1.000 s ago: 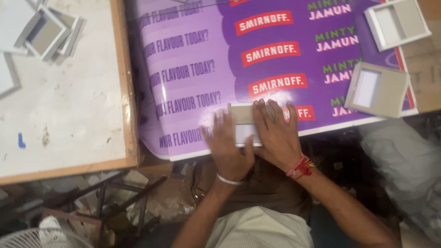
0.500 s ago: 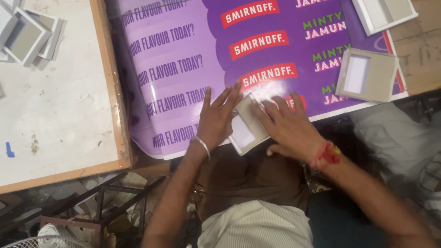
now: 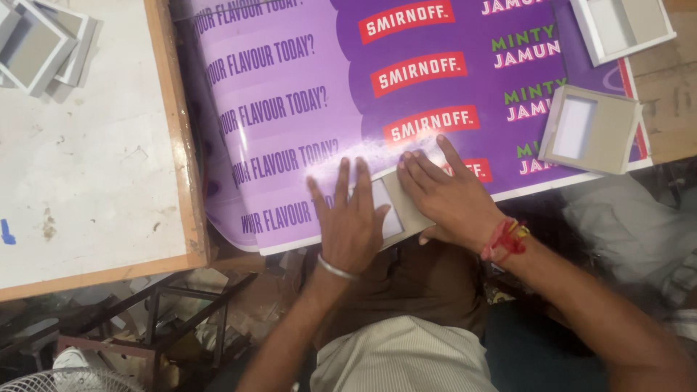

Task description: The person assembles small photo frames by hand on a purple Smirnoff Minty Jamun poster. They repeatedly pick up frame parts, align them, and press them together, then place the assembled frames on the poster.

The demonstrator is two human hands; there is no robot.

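Here, card frame [image 3: 398, 207] under both hands [image 3: 406, 210].

Wooden-edged white table [image 3: 80, 174], floor fan [image 3: 43, 377]

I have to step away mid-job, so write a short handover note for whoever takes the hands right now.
Left hand: flat, fingers spread, pressing on the left part of the small cardboard frame.
Right hand: flat on the frame's right part, fingers pointing up the sheet.
The frame lies at the near edge of the purple printed sheet, which covers the work surface.
Done, as it looks: a similar frame sits at the sheet's right edge, another top right, and a stack of frames is on the white table.
Left: the frame under both hands is not yet set aside.
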